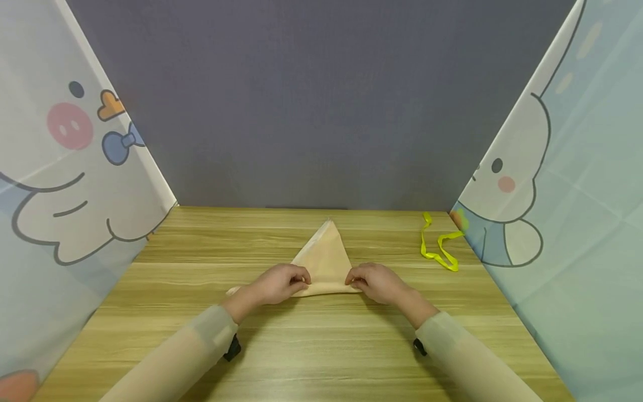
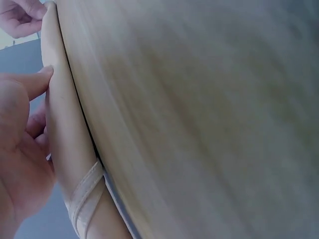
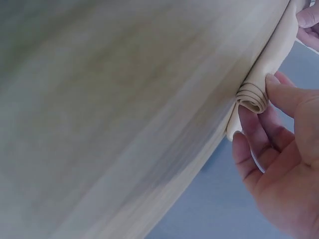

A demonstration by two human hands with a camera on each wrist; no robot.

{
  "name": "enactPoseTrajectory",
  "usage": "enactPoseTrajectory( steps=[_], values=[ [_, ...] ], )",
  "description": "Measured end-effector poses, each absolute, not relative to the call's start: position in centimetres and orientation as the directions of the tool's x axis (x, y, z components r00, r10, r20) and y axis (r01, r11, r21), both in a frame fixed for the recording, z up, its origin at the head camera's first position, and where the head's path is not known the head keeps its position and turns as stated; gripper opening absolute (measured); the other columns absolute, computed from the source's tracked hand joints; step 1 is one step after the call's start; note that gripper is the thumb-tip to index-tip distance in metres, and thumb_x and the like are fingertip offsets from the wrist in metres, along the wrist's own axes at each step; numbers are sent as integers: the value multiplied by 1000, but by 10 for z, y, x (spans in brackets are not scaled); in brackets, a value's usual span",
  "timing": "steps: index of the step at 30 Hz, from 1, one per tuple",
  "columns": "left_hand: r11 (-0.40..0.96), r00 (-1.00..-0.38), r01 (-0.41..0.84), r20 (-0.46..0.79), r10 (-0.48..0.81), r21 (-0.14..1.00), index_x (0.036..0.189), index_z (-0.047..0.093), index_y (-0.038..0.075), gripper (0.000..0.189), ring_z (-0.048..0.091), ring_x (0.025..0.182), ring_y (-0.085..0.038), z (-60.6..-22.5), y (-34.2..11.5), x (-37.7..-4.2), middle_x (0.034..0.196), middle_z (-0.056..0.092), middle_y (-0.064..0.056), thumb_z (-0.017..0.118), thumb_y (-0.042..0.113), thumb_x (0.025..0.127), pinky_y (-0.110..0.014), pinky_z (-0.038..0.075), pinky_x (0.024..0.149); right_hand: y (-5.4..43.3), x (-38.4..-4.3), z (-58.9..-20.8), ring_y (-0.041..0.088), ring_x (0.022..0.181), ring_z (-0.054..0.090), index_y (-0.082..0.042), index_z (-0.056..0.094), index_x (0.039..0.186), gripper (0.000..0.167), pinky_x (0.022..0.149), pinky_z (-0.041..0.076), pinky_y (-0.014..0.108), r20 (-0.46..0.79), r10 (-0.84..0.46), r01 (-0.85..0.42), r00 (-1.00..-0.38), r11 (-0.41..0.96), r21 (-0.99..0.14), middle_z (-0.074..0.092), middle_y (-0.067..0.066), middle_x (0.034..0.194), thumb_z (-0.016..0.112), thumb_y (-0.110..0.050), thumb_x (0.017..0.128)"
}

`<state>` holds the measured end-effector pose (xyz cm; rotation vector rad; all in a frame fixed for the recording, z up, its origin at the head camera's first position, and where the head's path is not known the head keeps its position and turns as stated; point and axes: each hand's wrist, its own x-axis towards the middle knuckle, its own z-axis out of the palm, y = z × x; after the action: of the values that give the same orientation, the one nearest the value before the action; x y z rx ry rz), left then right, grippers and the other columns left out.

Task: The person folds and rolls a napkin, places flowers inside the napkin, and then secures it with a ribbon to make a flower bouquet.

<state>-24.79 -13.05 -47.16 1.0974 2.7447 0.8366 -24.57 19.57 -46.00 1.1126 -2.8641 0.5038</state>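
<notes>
A cream cloth (image 1: pixel 324 254) lies on the table, its upper part a triangle pointing away and its near edge turned into a roll (image 1: pixel 325 288). My left hand (image 1: pixel 281 283) pinches the roll toward its left side, thumb on the near face. At the right end my right hand (image 1: pixel 379 283) grips the roll between thumb and fingers. Coiled layers show at the roll's open end (image 3: pixel 251 99) in the right wrist view, beside the right thumb. A seamed strip (image 2: pixel 87 194) slants across the roll in the left wrist view.
A crumpled yellow ribbon (image 1: pixel 453 264) lies on the wood-grain table (image 1: pixel 326 352) at the back right. A dark grey panel (image 1: pixel 321 106) stands behind the table. Cartoon-printed sheets flank it, a left sheet (image 1: pixel 30 301) and a right sheet (image 1: pixel 593 212).
</notes>
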Motion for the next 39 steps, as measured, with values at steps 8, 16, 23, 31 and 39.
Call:
enactPoseTrajectory(
  steps=[8,16,23,31,39],
  values=[
    [616,-700,708,229,677,344,104,87,19,14,54,76,-1,-476,-127,-249,92,69,8,76,27,106,-25,50,73,192,-245,-457,12,93,68,-22,85,108,12,88,60,39,131,-658,-669,-741,708,-226,74,-9,100,73,-27,107],
    [650,-752,640,161,639,409,95,87,20,21,51,74,-1,-477,-120,-253,89,63,10,75,34,106,-23,49,70,182,-246,-454,8,81,53,-23,80,89,22,75,50,30,141,-647,-660,-749,711,-240,61,-11,86,75,-34,106],
    [604,-764,575,98,638,552,99,77,17,7,55,76,-3,-475,-114,-255,90,65,6,80,22,103,-24,51,70,173,-248,-456,6,81,53,-18,71,97,10,73,48,25,104,-665,-644,-739,654,-398,62,-6,89,79,-17,102],
    [514,-722,587,116,683,625,115,80,11,12,60,86,-4,-476,-112,-255,99,68,1,77,10,103,-24,55,78,173,-252,-463,7,86,58,-16,73,112,11,78,51,25,87,-673,-607,-734,593,-529,65,-2,95,78,-12,103],
    [507,-703,596,100,704,623,122,79,10,28,58,88,-9,-479,-115,-257,106,64,-1,87,16,96,-22,54,80,176,-254,-462,15,90,61,-15,73,117,24,81,52,24,29,-664,-552,-747,596,-583,65,5,104,87,-16,96]
  ],
)
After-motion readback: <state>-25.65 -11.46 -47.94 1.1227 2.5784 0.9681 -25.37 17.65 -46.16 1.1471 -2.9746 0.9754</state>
